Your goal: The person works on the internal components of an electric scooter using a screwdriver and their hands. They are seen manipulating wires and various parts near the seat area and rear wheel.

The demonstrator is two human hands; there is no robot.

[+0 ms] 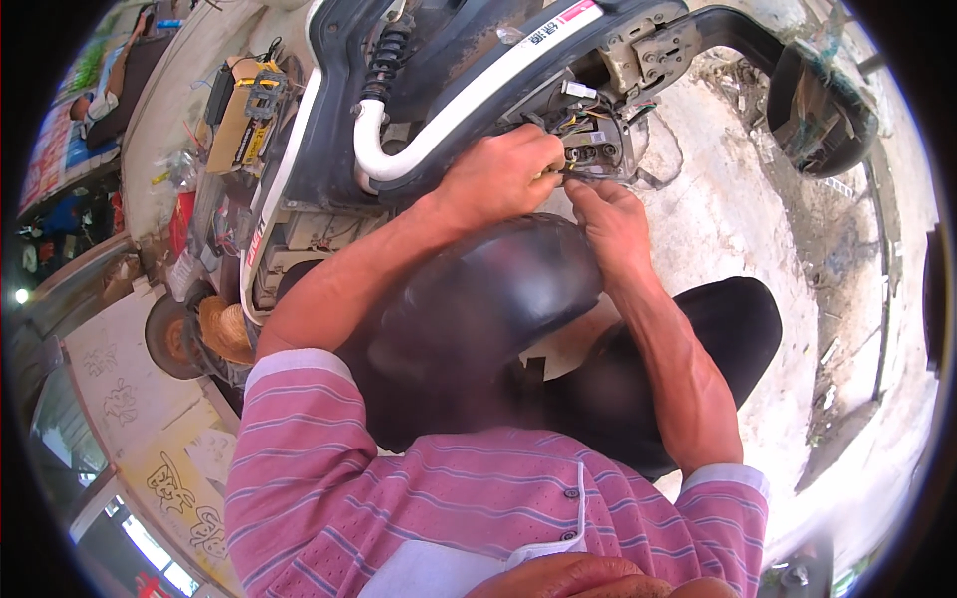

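Observation:
My left hand (508, 171) is closed, its fingertips pinching a thin wire (570, 175) beside an opened metal unit (603, 149) with terminals. From the other side, my right hand (610, 214) pinches the same wire between thumb and finger, so the fingertips of both hands almost meet. Several coloured wires (578, 122) and a white connector (578, 90) lie just beyond the unit. The exact spot where the wire is gripped is partly covered by my fingers. Over the unit stands a vehicle with a thick white bent tube (478, 95) and a black coil spring (389, 60).
A black mirror (822, 110) juts out at the far right. At left are an open cardboard box (242, 115), a straw hat (225, 329) and a wheel (171, 334). My dark-clad right knee (738, 314) is bent below the right arm. Pale concrete (728, 199) spreads rightward.

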